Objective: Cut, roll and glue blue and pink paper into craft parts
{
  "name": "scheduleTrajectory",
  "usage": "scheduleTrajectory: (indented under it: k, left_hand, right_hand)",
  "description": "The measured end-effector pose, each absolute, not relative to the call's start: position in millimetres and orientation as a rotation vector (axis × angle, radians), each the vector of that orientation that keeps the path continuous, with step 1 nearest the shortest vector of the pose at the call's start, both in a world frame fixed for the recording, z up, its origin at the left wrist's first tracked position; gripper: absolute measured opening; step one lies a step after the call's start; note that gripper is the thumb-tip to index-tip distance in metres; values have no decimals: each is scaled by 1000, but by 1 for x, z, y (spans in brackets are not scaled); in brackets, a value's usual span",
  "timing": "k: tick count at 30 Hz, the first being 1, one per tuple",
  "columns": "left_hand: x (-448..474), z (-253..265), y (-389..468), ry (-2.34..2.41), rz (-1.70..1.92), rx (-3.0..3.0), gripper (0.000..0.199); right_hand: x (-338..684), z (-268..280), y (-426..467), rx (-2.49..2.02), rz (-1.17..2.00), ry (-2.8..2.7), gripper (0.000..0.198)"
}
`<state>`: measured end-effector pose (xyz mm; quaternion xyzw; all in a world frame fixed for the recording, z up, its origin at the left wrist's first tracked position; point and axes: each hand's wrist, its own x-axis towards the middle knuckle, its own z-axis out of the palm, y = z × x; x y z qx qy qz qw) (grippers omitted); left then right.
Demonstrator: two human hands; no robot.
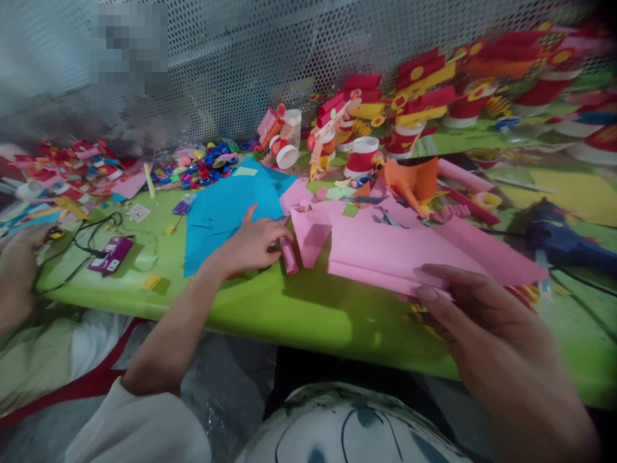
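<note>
My right hand (491, 321) pinches the near edge of a pink paper sheet (400, 247) between thumb and fingers. The sheet's near edge is folded or rolled over, and it is raised above the table edge. My left hand (253, 243) is bent over a small pink paper roll (289, 256), its curled fingers against the top of the roll; one finger sticks up. Just right of the roll stands a bent pink paper piece (312, 238). Under and behind my left hand lies a blue paper sheet (222, 206).
Another person's hand (22, 270) is at the far left, near a purple device (110, 255) with a black cable. A dark blue glue gun (569, 238) lies at right. Red-and-white paper cup models (361, 156) line the back before a perforated metal panel (270, 58). Scraps cover the green table (270, 321).
</note>
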<state>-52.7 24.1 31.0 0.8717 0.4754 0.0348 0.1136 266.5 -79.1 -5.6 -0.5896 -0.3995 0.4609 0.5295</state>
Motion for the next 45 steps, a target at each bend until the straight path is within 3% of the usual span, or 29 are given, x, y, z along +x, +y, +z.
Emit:
scheduleTrajectory:
  k: [9,14,23,30,45]
  left_hand:
    - [-41,36,-2,1332,195,2507,12]
    - [-17,28,-32,1260,367,2284,19]
    - [-7,-10,-39,1207,748,1624,51]
    - [-9,-9,-41,1031,781,1249,44]
    - [-5,-16,-38,898,844,1092,38]
  right_hand:
    - [261,-3,-79,-1427,1025,-1021,41]
    - [253,2,-78,-1525,940,-1148,39]
    - [255,-3,-74,-1517,942,-1301,32]
    - [255,0,-72,-1546,924,-1374,31]
    - [260,-7,-71,-1614,865,-1407,39]
